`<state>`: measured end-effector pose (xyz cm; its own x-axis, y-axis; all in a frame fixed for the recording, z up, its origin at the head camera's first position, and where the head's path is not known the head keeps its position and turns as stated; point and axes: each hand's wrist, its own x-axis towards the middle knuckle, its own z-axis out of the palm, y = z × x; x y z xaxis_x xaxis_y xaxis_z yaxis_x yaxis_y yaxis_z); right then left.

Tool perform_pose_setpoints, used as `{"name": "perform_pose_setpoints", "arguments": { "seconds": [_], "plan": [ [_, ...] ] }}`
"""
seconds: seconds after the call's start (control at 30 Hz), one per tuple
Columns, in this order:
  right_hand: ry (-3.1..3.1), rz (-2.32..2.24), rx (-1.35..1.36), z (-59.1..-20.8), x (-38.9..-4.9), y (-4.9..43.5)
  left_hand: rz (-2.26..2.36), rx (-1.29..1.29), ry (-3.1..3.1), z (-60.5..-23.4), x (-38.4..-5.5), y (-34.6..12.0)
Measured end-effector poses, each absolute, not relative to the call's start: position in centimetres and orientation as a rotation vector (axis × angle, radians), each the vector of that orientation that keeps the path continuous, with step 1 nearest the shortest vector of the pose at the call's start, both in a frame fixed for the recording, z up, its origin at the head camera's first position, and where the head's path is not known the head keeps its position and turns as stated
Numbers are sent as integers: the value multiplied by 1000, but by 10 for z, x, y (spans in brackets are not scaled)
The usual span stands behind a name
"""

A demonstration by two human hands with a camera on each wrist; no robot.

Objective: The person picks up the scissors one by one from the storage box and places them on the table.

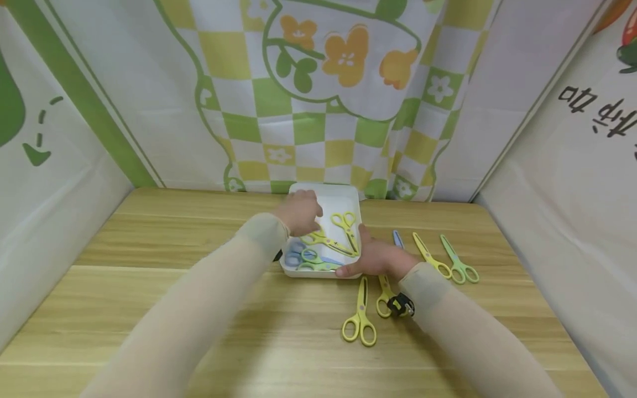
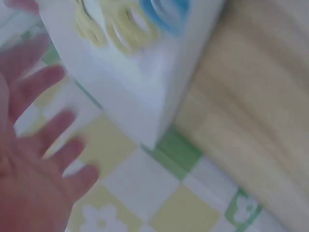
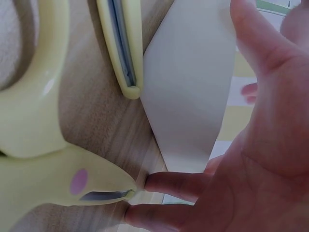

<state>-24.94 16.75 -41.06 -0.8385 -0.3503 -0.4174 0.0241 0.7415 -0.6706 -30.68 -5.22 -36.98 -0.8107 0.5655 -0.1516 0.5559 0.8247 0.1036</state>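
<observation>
A white rectangular tray (image 1: 325, 190) sits at the table's back edge. Inside it lie yellow scissors (image 1: 343, 221), another yellow pair (image 1: 323, 241), green-handled scissors (image 1: 318, 266) and blue-handled scissors (image 1: 293, 255). My left hand (image 1: 298, 213) is over the tray's left side, partly covering it. Its fingers are spread and hold nothing in the blurred left wrist view. Against the tray's right side rests my right hand (image 1: 373, 254), thumb at the near corner. The right wrist view shows its fingers fairly straight beside the tray wall (image 3: 188, 87), with yellow scissors (image 3: 43, 179) close by.
Yellow scissors (image 1: 360, 318) lie in front of the tray. Another yellow pair (image 1: 385, 296) is partly hidden by the right wrist. Farther right are blue scissors (image 1: 397, 239), yellow scissors (image 1: 429, 254) and green scissors (image 1: 457, 262). A patterned curtain (image 1: 308, 127) hangs behind the table.
</observation>
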Motion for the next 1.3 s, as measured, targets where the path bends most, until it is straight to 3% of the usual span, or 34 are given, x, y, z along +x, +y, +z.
{"name": "perform_pose_setpoints", "arguments": {
  "seconds": [0.27,0.8,1.07,1.3],
  "plan": [
    [2417,-933,-257,-410,-250,167,-48,722,2919,-359,-324,-56],
    [2446,-856,-275,-407,-248,164,-298,664,2812,-383,-332,-31],
    [2441,-893,-250,-407,-248,166,-437,764,2827,-386,-329,-20],
    [2448,-871,-246,-409,-250,169,-525,937,2876,-407,-347,-23]
  ]
}}
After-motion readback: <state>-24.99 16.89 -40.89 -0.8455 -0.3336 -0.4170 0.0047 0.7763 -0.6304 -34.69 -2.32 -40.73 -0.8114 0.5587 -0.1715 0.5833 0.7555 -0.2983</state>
